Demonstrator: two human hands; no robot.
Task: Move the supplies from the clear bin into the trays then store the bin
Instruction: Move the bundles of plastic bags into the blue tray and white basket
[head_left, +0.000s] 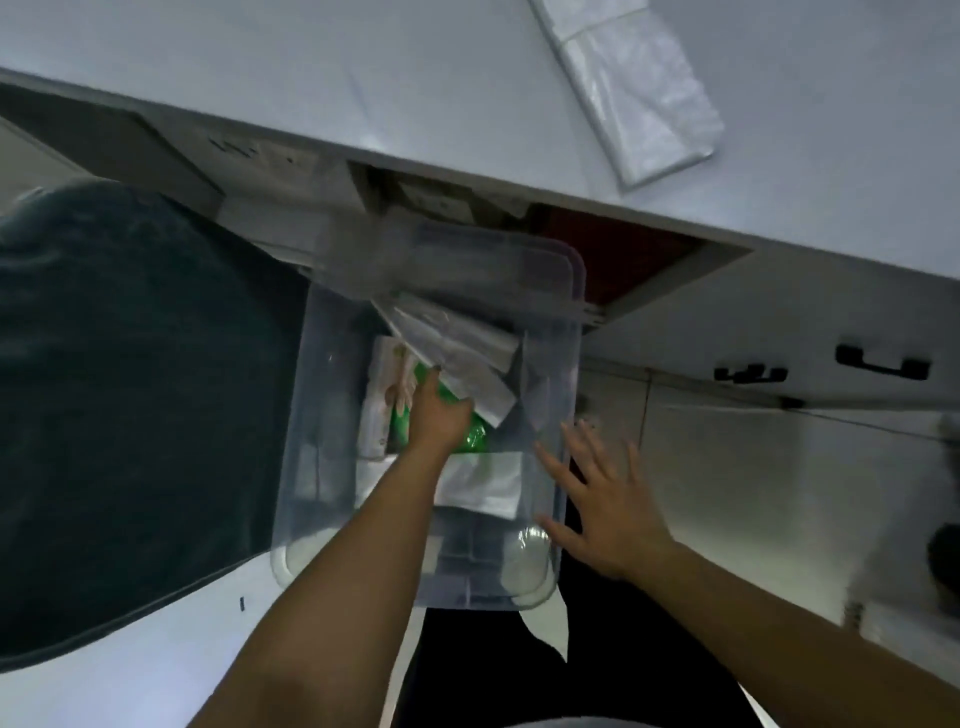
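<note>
The clear bin stands on the floor below the counter, open at the top. Inside lie white paper packets, a green packet, a white packet with printing and a flat white sheet. My left hand reaches deep into the bin and closes on the stack of white paper packets, lifting one end over the green packet. My right hand hovers with fingers spread at the bin's right wall, holding nothing.
A white counter runs across the top with a folded white plastic pack on it. An open drawer or shelf sits under the counter edge. A dark teal cushion lies left. Cabinet handles are at right.
</note>
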